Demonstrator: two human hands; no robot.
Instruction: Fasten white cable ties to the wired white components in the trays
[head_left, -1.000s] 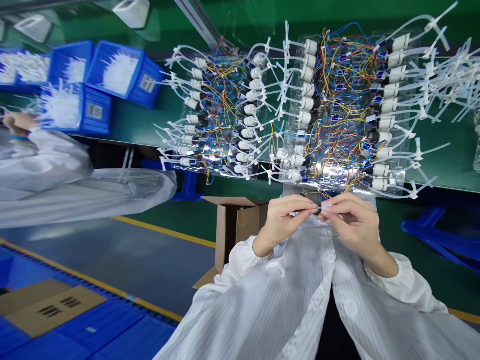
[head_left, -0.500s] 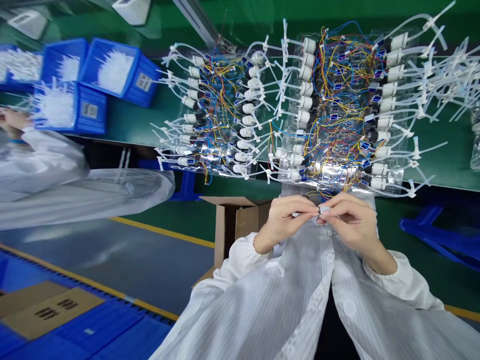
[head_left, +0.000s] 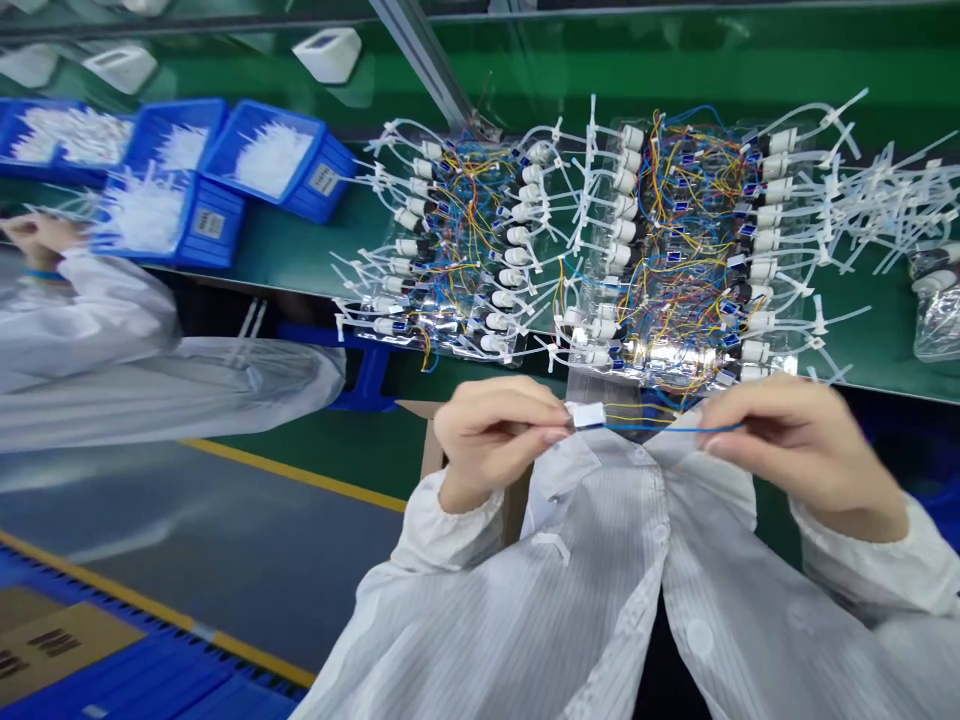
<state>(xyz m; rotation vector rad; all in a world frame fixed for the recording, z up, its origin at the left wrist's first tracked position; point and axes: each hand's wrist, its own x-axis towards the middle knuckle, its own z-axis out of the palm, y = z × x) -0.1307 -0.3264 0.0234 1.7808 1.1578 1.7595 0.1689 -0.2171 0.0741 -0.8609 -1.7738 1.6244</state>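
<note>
Between the fingertips of my left hand (head_left: 504,432) is a small white-and-silver block-shaped part (head_left: 588,415), pinched at its left end. A blue wire (head_left: 660,428) and yellow wires (head_left: 637,408) run out of its right side. My right hand (head_left: 802,440) pinches the blue wire between thumb and forefinger and holds it stretched nearly level. Just beyond my hands, a clear plastic tray (head_left: 675,355) on the bench carries rows of small white-and-black pumps (head_left: 766,242) with white tubes and tangled coloured wires.
A second wired pump tray (head_left: 465,240) lies to the left. Loose white tubes (head_left: 892,205) and a plastic-wrapped bundle (head_left: 937,300) are at the right. Blue bins (head_left: 300,185) of white parts stand at the left, near another person's hand (head_left: 45,235). A metal post (head_left: 424,65) rises behind.
My hands have moved apart. The left went left with the white-and-silver part; the right let go of it and drew right along the blue wire. The view has shifted slightly.
</note>
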